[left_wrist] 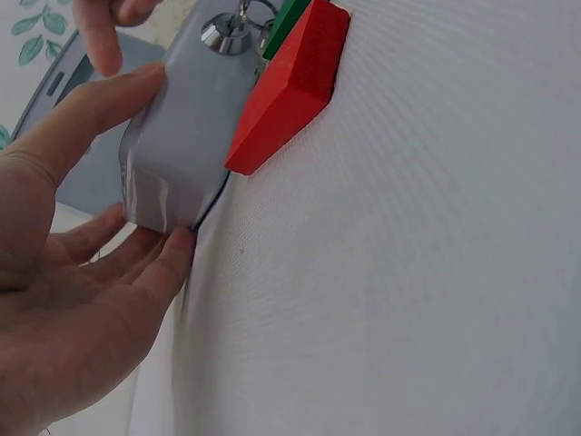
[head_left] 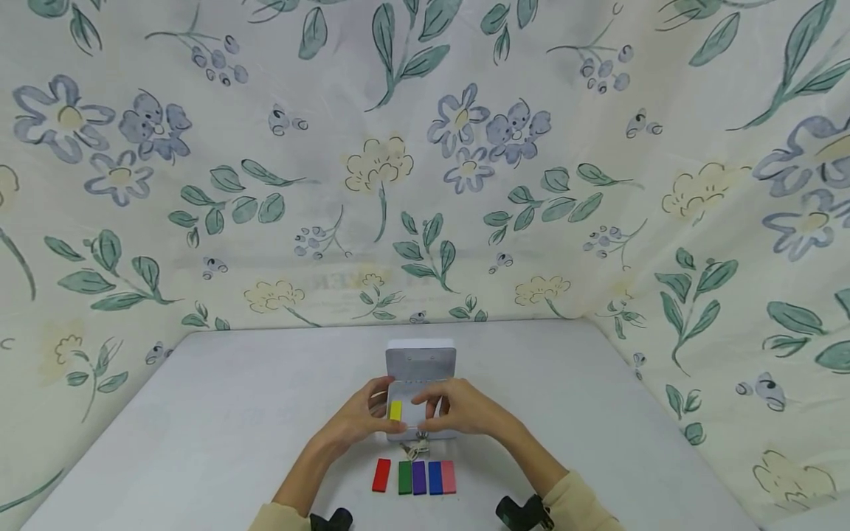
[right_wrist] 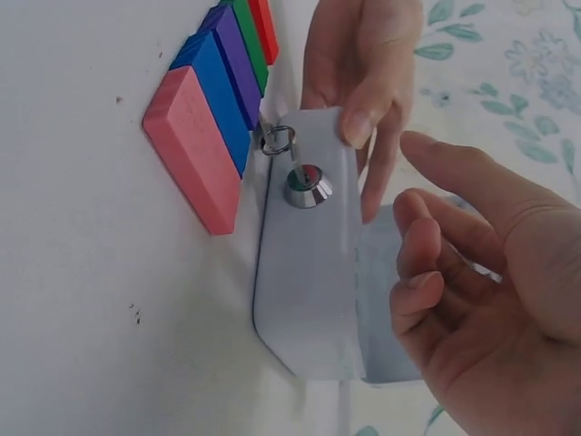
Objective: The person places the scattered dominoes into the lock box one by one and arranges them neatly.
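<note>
We grip the left end of a grey metal lockbox (right_wrist: 309,263) with our left hand (head_left: 361,415), while our right hand (head_left: 465,407) hovers over it, fingers loosely curled and holding nothing that we can see. Between our hands the box sits on the counter (head_left: 265,413), its lid (head_left: 421,363) raised beyond them, with a yellow block (head_left: 395,411) inside just beside the left hand and a key in its front lock (right_wrist: 309,188). On our side of the hands lie a red block (head_left: 381,476), green block (head_left: 405,478), purple block (head_left: 419,478), blue block (head_left: 435,478) and pink block (head_left: 448,477).
</note>
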`<state>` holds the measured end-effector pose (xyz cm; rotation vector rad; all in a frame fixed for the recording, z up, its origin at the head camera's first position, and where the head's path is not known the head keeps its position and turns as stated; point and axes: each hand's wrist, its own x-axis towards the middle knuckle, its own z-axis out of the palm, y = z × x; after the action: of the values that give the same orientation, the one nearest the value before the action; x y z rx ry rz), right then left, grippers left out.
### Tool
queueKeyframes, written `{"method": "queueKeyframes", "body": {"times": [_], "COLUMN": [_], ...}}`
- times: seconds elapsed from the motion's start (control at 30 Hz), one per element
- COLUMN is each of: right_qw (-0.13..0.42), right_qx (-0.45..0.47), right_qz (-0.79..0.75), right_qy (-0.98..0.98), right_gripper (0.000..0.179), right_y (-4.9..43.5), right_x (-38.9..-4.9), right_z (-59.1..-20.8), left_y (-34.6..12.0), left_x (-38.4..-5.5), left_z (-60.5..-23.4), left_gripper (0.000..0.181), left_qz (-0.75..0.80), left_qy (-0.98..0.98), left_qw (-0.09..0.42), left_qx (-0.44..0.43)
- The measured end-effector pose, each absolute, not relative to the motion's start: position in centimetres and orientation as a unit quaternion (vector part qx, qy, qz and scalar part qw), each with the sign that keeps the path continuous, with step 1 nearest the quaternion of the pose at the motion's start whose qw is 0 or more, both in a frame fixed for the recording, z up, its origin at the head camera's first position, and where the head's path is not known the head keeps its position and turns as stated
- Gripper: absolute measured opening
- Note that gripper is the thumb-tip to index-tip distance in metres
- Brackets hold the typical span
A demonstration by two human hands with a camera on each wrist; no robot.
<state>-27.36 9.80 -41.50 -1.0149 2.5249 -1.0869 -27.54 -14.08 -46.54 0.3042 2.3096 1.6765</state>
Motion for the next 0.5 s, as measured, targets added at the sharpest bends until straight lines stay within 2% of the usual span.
{"method": "queueKeyframes", "body": {"times": [0.5], "right_qw": [0.116], "right_qx": [-0.339], "right_qz": [-0.363], "right_qy": [0.86], "right_gripper": [0.038], "right_y": [11.4], "right_x": [-25.6], "right_z": [-41.2], "left_y": [-13.9], "left_x": [-27.4], "left_z": [-46.3], "left_gripper": [0.097], "left_qz": [0.58], "left_qy": [0.799], "left_qw": [0.124], "left_qx": [0.092]}}
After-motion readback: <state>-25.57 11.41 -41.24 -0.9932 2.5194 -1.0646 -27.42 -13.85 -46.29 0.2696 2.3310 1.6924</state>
